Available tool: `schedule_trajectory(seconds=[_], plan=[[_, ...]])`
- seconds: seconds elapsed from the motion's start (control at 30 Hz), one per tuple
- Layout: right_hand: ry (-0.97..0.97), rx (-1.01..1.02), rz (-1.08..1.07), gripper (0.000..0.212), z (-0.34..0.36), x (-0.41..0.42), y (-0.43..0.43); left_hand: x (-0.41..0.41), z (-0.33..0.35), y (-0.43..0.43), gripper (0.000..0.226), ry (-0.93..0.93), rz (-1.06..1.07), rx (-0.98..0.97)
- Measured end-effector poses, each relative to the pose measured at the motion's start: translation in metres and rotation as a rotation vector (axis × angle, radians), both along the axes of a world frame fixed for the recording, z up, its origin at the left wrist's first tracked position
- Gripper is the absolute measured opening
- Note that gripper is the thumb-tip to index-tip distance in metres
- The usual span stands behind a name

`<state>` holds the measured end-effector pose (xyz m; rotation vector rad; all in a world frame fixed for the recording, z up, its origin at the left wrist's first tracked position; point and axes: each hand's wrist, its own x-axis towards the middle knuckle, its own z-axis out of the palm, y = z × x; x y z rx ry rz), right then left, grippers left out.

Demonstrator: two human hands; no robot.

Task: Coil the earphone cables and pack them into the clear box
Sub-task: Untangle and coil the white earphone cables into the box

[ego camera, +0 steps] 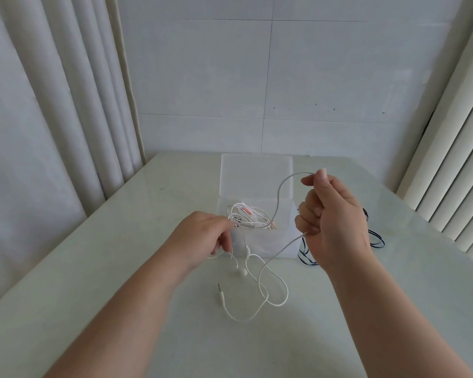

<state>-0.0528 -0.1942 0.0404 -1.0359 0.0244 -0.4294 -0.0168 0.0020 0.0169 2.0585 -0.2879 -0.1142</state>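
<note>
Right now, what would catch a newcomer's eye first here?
Two hands hold a white cable above the table: the right hand pinches a raised loop, the left hand grips it lower down. Behind them an open clear box holds a coiled cable; a dark cable lies to its right.

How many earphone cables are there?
3: a white cable being held, a white coil in the clear plastic box, a dark blue cable right of it; more may be hidden.

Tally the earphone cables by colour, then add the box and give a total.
White cable, held by left hand and right hand: 1
White-and-orange cable, coiled in the clear box: 1
Dark blue cable, beside the clear box: 1
The clear box itself: 1
Total: 4
</note>
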Motion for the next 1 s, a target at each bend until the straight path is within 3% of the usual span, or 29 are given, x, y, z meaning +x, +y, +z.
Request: schedule_trajectory(seconds=[0.07, 0.13, 0.3, 0.4, 0.47, 0.57, 0.6, 0.83, 0.9, 1.0], plan=[[0.023, -0.067, 0.040, 0.028, -0.001, 0.000, -0.001, -0.001, 0.004, 0.011, 0.040, 0.103, -0.166, 0.094], [0.066, -0.191, 0.070, 0.027, -0.001, 0.000, -0.002, 0.001, 0.006, 0.018, 0.040, 0.080, -0.225, 0.128], [0.154, -0.511, 0.174, 0.027, -0.003, -0.002, 0.006, 0.005, 0.003, 0.009, 0.012, -0.271, 0.115, -0.053], [0.152, -0.606, 0.246, 0.026, -0.003, -0.005, 0.011, -0.003, 0.002, 0.002, 0.038, -0.282, -0.112, -0.207], [0.131, -0.632, 0.252, 0.026, -0.003, -0.007, 0.012, -0.006, -0.001, -0.004, 0.046, -0.299, -0.208, -0.165], [0.094, -0.622, 0.262, 0.022, -0.004, -0.006, 0.011, -0.006, -0.002, -0.010, 0.009, -0.415, -0.215, -0.083], [0.094, -0.615, 0.261, 0.021, -0.003, -0.006, 0.009, -0.006, -0.002, -0.010, 0.012, -0.433, -0.195, -0.116], [0.159, -0.795, -0.024, 0.019, -0.001, -0.002, -0.015, 0.007, 0.019, 0.022, 0.028, -0.315, 0.111, -0.979], [0.193, -0.893, -0.131, 0.030, -0.003, 0.000, -0.016, 0.009, 0.022, 0.027, 0.034, -0.311, 0.111, -1.078], [0.249, -1.007, -0.194, 0.033, -0.002, 0.001, -0.011, 0.007, 0.022, 0.027, 0.034, -0.299, 0.101, -1.079]])
